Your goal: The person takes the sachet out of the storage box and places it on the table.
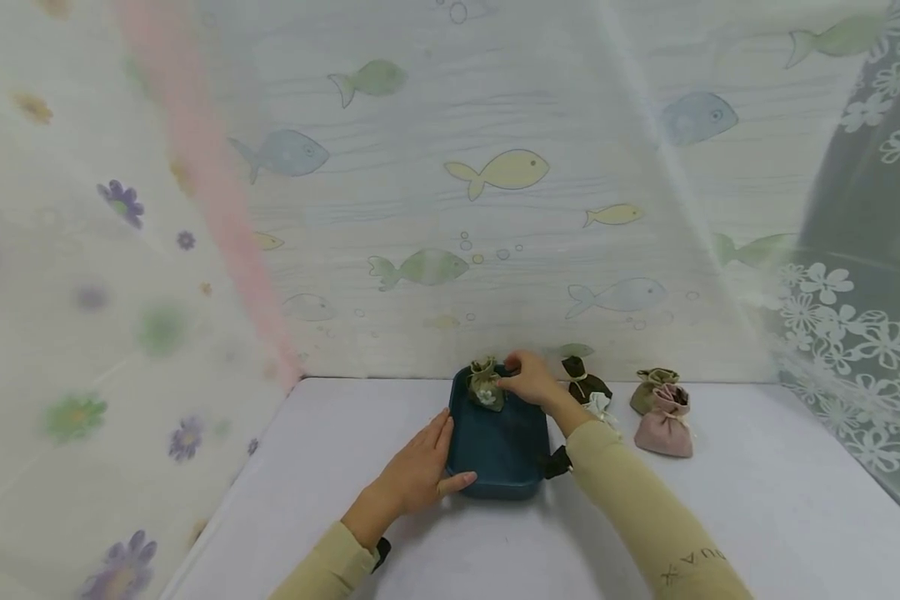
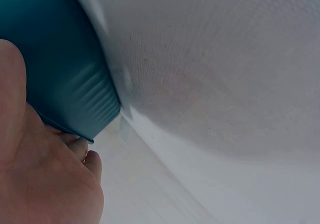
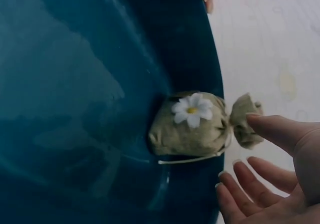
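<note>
A small olive cloth pouch (image 1: 487,390) with a white daisy (image 3: 192,109) leans against the far-left wall inside a dark blue tray (image 1: 498,450). Its gathered neck sticks out past the rim. My right hand (image 1: 528,379) is at the pouch; in the right wrist view the thumb tip meets the neck, while the other fingers spread apart below it, outside the rim. My left hand (image 1: 418,467) rests against the tray's left side, fingers extended along the wall and thumb at the near-left corner. The left wrist view shows the palm beside the tray's ribbed outer wall (image 2: 92,91).
Right of the tray lie a dark brown pouch (image 1: 588,387), a white one (image 1: 598,407), an olive one (image 1: 648,392) and a pink one (image 1: 664,432). A black item (image 1: 557,463) touches the tray's right side. A fish-print curtain (image 1: 420,208) hangs behind the white table (image 1: 330,433).
</note>
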Demonstrator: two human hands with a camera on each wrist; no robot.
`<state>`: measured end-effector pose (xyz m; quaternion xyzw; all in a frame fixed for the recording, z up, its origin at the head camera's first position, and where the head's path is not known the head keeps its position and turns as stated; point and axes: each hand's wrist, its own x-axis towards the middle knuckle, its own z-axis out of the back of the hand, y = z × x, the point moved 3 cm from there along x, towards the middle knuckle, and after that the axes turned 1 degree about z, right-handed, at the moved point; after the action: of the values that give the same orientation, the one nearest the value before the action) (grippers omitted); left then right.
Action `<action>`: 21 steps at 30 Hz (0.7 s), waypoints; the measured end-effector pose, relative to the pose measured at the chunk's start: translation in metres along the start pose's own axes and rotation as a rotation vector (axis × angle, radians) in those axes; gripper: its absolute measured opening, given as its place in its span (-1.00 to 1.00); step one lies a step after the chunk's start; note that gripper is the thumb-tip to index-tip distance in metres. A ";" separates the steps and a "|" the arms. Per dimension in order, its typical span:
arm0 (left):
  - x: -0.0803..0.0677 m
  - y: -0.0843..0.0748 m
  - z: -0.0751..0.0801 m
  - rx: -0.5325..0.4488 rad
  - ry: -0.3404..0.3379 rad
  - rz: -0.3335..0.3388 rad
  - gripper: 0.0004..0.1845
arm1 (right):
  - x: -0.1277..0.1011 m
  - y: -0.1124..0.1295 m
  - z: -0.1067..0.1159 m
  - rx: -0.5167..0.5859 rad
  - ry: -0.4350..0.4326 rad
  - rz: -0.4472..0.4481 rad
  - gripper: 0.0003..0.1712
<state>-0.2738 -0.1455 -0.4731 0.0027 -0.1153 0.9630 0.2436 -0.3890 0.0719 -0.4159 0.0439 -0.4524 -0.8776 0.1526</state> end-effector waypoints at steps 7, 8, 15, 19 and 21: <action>0.001 0.003 -0.002 0.008 -0.006 -0.003 0.13 | 0.010 -0.002 -0.012 0.067 -0.036 -0.057 -0.48; 0.001 0.002 -0.002 0.008 -0.006 -0.002 0.13 | 0.011 -0.002 -0.013 0.082 -0.040 -0.067 -0.49; 0.000 -0.001 0.002 0.014 -0.016 -0.003 0.12 | 0.016 -0.005 -0.022 0.129 -0.064 -0.097 -0.47; -0.002 -0.004 0.006 -0.004 -0.021 -0.020 0.11 | 0.018 -0.008 -0.026 0.160 -0.068 -0.104 -0.47; -0.003 -0.006 0.008 -0.009 -0.020 -0.023 0.11 | 0.018 -0.009 -0.029 0.165 -0.075 -0.101 -0.51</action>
<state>-0.2684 -0.1435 -0.4642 0.0127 -0.1222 0.9595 0.2535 -0.4023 0.0490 -0.4392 0.0462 -0.5258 -0.8449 0.0873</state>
